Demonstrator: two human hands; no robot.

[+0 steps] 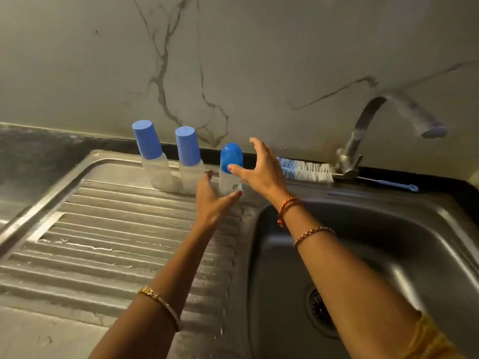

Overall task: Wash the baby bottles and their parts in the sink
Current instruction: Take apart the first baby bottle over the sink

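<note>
I see three clear plastic baby bottles standing upright in a row at the back edge of the ribbed stainless-steel draining board point(103, 229), close against the veined marble-look wall point(259, 47). The left bottle with a tall blue cylindrical cap point(151, 154) and the middle bottle with a matching blue cylindrical cap point(188, 159) stand just beside each other. The third, a shorter clear bottle with a rounded blue dome cap point(230, 168), stands nearest the basin and carries a small printed mark low on its body.

Both my arms reach toward that third bottle. My left hand point(211, 200) is spread wide beside its lower body, fingers straight, with the thumb tip at the bottle's base — whether it actually touches I cannot tell. My right hand point(259, 167) is also wide open, fingers fanned upward behind the bottle, its thumb tip lying against the lower edge of the dome cap. Neither hand closes round anything.

A gold bangle point(160, 304) sits on my left forearm; a red thread band point(287, 208) and a beaded gold bracelet point(313, 235) sit on my right wrist.

To the right lies the dark stainless-steel sink basin point(440, 255) with its round drain point(320, 310). A blue-and-white bristle bottle brush point(304, 171) lies along the ledge behind the basin — its thin blue handle points right. The curved steel tap with a blue tip point(375, 120) rises above it.
</note>
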